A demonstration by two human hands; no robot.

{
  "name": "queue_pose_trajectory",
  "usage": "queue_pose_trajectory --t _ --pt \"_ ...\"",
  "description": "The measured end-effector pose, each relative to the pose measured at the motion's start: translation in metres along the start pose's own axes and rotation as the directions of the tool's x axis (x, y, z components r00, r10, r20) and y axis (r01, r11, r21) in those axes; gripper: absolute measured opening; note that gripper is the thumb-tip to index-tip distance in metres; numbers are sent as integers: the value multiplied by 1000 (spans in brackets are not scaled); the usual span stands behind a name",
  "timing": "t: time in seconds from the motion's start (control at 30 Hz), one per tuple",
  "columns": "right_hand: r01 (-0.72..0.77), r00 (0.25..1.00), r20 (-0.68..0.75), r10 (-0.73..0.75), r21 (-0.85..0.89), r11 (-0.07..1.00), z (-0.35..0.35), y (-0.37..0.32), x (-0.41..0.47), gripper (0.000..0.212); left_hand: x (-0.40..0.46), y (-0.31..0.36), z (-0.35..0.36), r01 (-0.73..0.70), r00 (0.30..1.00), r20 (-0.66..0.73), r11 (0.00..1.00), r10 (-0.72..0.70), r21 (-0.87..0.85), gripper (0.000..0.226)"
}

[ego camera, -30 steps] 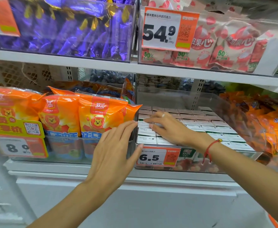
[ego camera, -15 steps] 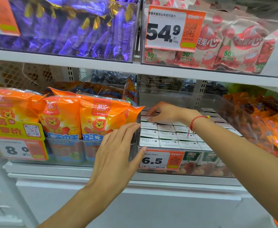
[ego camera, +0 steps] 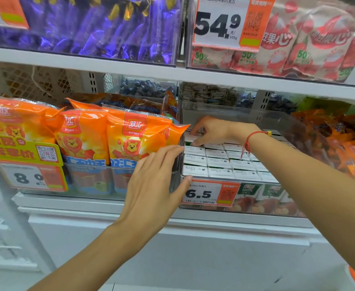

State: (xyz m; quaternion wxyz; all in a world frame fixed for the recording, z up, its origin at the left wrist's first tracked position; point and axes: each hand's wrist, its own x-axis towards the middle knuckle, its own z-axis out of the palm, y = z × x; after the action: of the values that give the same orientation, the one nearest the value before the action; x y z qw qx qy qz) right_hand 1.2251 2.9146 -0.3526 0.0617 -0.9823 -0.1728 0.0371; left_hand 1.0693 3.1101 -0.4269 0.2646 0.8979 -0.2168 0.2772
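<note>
With the flat, empty left hand [ego camera: 151, 185] bracing the clear bin's [ego camera: 245, 182] front-left corner, lift straight up the back-left juice carton [ego camera: 189, 139] gripped by the right hand [ego camera: 213, 131].

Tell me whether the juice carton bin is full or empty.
Mostly full: cartons pack the clear bin in tight rows; the right hand hides its back corner.
</note>
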Motion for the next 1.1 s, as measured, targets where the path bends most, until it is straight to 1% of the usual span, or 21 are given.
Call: queue_pose_trajectory --t 0.1,0.17,0.23,0.3,0.37,0.43,0.47,0.53,0.57,0.6,0.63,0.67,0.7,0.73,0.77,0.8,0.87,0.93,1.0,1.03,1.1 --pt "26 994 -104 -17 84 996 -10 -4 -20 45 1 1 -1 -7 1000 6 1000 7 2 55" --pt "49 975 -223 -16 145 988 -17 -12 -41 42 1 1 -1 -3 1000 11 1000 3 3 55" --pt "104 927 -374 -22 200 974 -19 -22 -69 39 2 1 -1 0 1000 17 1000 0 8 55" --pt "182 862 -506 -19 274 944 -16 -31 -103 34 1 2 -2 8 1000 24 1000 -8 7 55" --pt "225 812 -583 19 342 912 -13 -38 -138 30 -1 5 -4 13 1000 23 1000 -13 10 54" --pt "238 787 -612 80 420 876 -8 -45 -170 27 -3 12 -8 17 1000 -1 1000 -17 -5 50" --pt "238 788 -605 112 468 851 -5 -49 -185 23 -4 18 -11 17 999 -30 999 -18 -39 45" --pt "204 825 -540 165 558 804 2 -55 -211 16 -7 34 -18 -13 996 -86 991 1 -136 33" --pt "167 850 -492 189 592 788 6 -58 -221 13 -9 42 -21 -38 995 -92 984 22 -175 29" --pt "128 871 -443 214 624 771 11 -62 -230 10 -12 50 -22 -50 997 -70 976 35 -214 27" --pt "99 886 -398 238 664 741 15 -65 -238 8 -16 59 -22 -26 1000 -14 959 23 -281 28" --pt "86 895 -360 264 719 689 19 -68 -244 8 -18 68 -22 52 996 81 924 -23 -378 31" --pt "79 900 -324 290 777 624 23 -70 -251 9 -20 78 -23 180 974 209 851 -85 -494 34" --pt "77 902 -300 312 820 567 27 -70 -257 10 -21 86 -23 322 930 345 738 -128 -594 35" --pt "78 898 -291 329 842 533 31 -70 -263 11 -22 92 -23 427 882 453 631 -132 -648 34" --pt "81 893 -290 344 856 511 36 -68 -268 13 -23 95 -22 471 851 517 578 -97 -667 33" --pt "79 882 -283 377 877 473 45 -62 -276 17 -28 96 -17 481 808 590 566 11 -670 26" --pt "69 870 -260 419 906 418 54 -57 -281 19 -33 93 -13 503 757 649 564 79 -655 25" --pt "22 861 -218 459 918 396 59 -54 -283 27 -36 92 -9 543 714 695 558 85 -627 26" --pt "-8 859 -189 476 924 382 61 -53 -282 32 -37 92 -8 560 707 704 550 72 -619 26" --pt "-47 868 -114 484 950 308 62 -49 -282 38 -37 92 -5 587 717 697 516 28 -624 27"
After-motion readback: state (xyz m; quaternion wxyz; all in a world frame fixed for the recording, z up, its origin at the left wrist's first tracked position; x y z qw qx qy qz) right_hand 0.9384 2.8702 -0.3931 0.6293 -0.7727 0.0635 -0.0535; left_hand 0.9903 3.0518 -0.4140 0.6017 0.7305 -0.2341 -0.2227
